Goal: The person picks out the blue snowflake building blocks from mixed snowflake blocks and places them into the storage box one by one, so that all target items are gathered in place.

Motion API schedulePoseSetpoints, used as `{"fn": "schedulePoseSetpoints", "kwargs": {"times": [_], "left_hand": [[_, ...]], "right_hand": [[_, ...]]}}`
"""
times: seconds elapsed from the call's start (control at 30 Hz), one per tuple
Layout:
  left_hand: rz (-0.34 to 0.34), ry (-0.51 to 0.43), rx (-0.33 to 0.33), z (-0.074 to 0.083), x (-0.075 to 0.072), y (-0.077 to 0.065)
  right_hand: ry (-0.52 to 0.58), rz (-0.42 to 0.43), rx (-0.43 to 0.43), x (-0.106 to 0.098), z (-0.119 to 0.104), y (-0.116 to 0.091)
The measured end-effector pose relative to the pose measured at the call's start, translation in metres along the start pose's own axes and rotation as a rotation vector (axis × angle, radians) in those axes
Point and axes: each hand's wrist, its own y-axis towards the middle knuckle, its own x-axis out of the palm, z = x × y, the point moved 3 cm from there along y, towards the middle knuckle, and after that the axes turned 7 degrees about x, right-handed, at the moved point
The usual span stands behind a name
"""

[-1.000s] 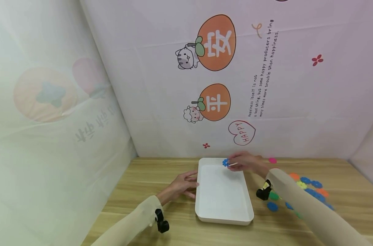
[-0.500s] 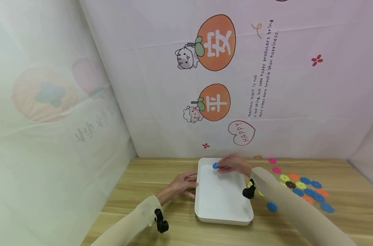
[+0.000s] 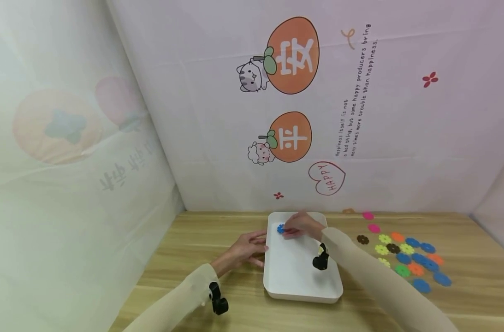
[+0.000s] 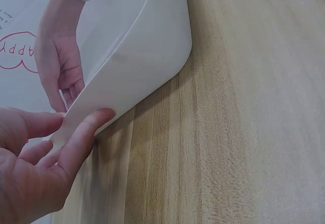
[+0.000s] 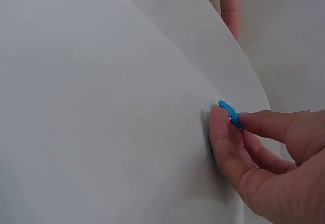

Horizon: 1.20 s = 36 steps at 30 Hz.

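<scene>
The left hand (image 3: pixel 246 250), forearm angling in from seven o'clock, pinches the white tray (image 3: pixel 297 267) at its nine o'clock wall, fingers spread. Coloured discs (image 3: pixel 419 259) lie on the desk (image 3: pixel 185 249) toward three o'clock. Farther off, the right hand (image 3: pixel 300 225), fingers bent, pinches a blue disc (image 3: pixel 281 229) inside the tray around eleven o'clock.

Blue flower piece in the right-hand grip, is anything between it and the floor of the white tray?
Nothing visible. The right-hand grip pinches the blue flower piece inside the white tray, toward its left side; whether piece and tray touch, I can't tell.
</scene>
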Motion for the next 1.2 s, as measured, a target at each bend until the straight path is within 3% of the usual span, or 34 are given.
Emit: {"fn": "schedulePoseSetpoints", "kwargs": {"times": [0.6,0.87,1.2], "left_hand": [[-0.002,0.016,0.01,-0.002,0.001,-0.002],[0.019,0.027,-0.003,-0.002,0.0,0.002],[0.025,0.031,-0.004,-0.001,0.001,0.0]], "right_hand": [[0.044,-0.01,0.046,0.012,-0.012,0.003],[-0.024,-0.038,0.062,0.004,-0.017,0.0],[-0.05,-0.116,-0.007,-0.011,-0.02,-0.013]]}}
